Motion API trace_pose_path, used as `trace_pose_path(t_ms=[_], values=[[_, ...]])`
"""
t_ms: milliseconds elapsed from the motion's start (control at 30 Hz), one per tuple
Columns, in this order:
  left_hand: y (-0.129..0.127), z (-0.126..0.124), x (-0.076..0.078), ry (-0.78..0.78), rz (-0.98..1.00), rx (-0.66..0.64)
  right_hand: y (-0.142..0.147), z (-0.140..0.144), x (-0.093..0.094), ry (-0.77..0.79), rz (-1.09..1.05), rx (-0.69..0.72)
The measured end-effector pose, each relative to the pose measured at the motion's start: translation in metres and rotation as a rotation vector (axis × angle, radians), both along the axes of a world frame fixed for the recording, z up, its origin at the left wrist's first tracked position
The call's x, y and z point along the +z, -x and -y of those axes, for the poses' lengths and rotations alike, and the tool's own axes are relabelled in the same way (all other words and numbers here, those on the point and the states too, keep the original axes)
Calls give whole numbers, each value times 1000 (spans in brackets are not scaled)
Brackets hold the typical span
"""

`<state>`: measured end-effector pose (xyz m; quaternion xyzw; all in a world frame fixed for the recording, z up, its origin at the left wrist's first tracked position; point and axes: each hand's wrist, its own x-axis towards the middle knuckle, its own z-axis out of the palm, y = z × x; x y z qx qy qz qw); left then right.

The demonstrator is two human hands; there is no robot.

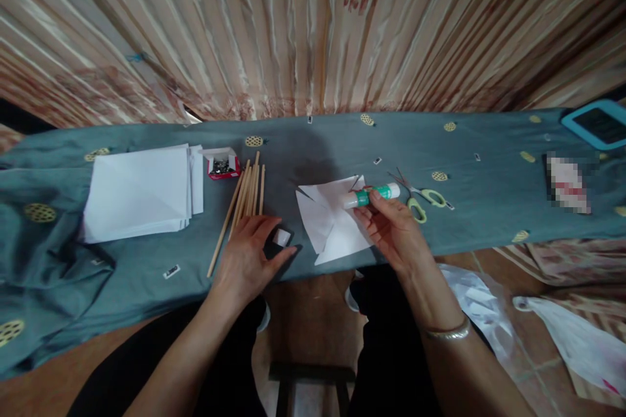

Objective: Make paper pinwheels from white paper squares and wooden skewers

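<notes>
My right hand [391,228] holds a white glue stick with a green band [372,196], lying sideways over a folded white paper shape [330,221] on the grey-blue cloth [313,150]. My left hand [249,257] rests flat on the cloth, fingers apart, its fingertips by a small white paper piece [282,237]. Several thin wooden sticks [244,199] lie just above the left hand.
A stack of white paper sheets [141,192] lies at the left. A small red box of pins [222,164] sits beside it. Scissors with pale green handles [420,199] lie right of the glue stick. A blue tray [596,124] is at the far right. Plastic bags [577,332] lie on the floor.
</notes>
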<state>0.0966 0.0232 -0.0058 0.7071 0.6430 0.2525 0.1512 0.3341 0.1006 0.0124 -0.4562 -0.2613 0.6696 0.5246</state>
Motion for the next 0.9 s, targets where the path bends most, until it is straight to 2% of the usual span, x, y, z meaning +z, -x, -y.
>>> trace_pose_path(t_ms=[100, 267, 333, 400, 467, 600, 667, 900], values=[[-2, 3, 0, 31, 109, 33, 9, 4, -1, -5, -10, 63], [-10, 0, 13, 152, 798, 260, 28, 15, 3, 14, -101, 182], [-14, 0, 18, 182, 975, 292, 33, 20, 4, 19, -144, 225], [-18, -1, 20, 201, 1049, 287, 38, 22, 5, 21, -166, 246], [-20, 0, 20, 195, 1019, 264, 40, 23, 5, 26, -176, 243], [-20, 2, 15, 56, 731, 175, 43, 22, 5, 0, -154, 247], [-20, 2, 14, 21, 649, 147, 44, 22, 7, -26, -134, 258], [-19, 2, 16, 18, 627, 149, 45, 22, 9, -71, -73, 272]])
